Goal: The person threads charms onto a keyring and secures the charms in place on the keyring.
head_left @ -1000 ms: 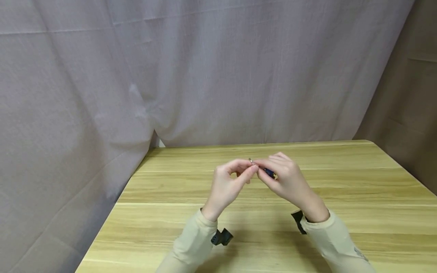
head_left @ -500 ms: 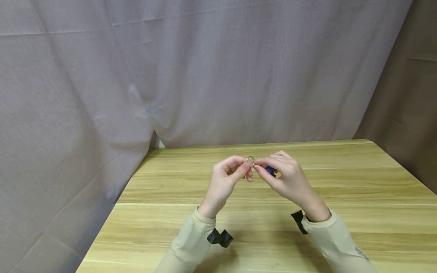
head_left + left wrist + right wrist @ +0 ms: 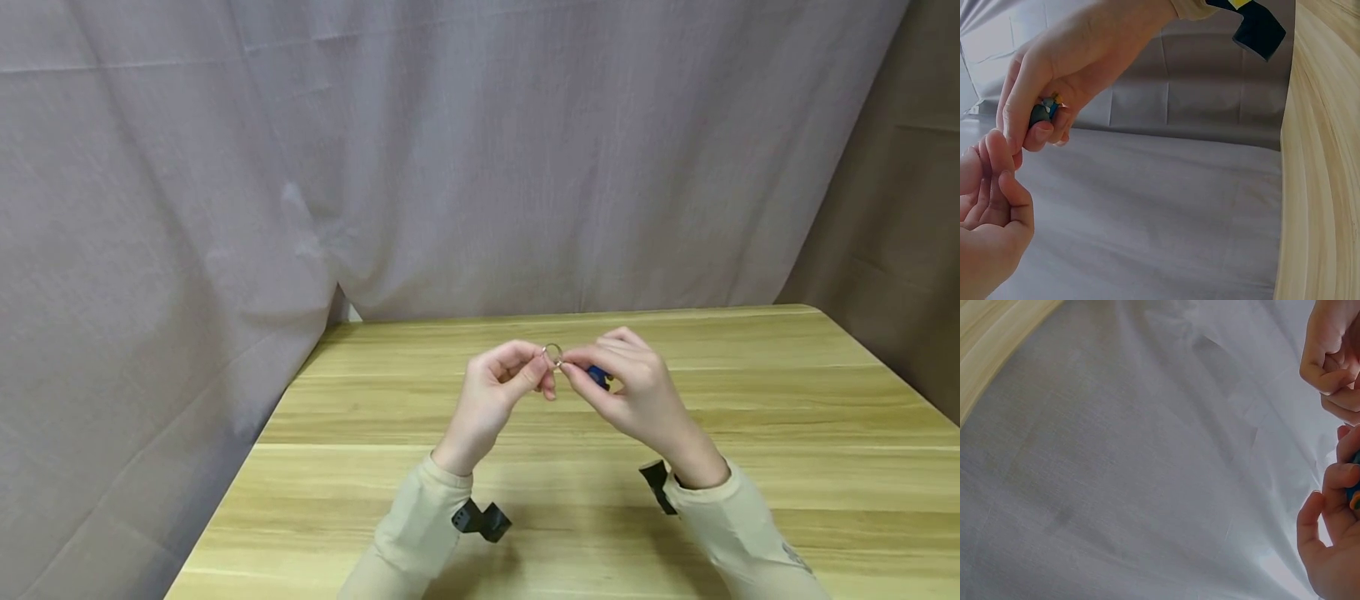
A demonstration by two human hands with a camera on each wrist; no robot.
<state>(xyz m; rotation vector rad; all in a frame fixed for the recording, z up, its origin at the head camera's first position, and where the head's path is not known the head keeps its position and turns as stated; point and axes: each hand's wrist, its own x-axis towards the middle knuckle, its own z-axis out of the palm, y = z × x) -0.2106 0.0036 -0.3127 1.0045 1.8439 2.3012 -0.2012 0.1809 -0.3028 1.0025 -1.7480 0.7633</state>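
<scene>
Thumb and forefinger of my left hand (image 3: 487, 400) pinch the left side of a thin metal key ring (image 3: 552, 350) in the head view. At the ring's lower right, the fingertips of my right hand (image 3: 637, 379) pinch a small metal part. A keychain charm, a small blue figure (image 3: 598, 377) with yellow bits, sits under the right hand's curled fingers and is partly hidden. The left wrist view shows the charm (image 3: 1042, 114) more fully. In the right wrist view only a blue and orange edge of it shows. Both hands are above the table.
A wood-grain table (image 3: 360, 475) lies below the hands. Grey cloth (image 3: 480, 167) hangs behind it and along the left, with a browner cloth (image 3: 885, 233) at the right. Black camera mounts (image 3: 482, 521) are worn at the wrists.
My left fingertips have drawn slightly left, apart from the right ones. The key ring, mostly covered before, now shows as a round loop between the hands.
</scene>
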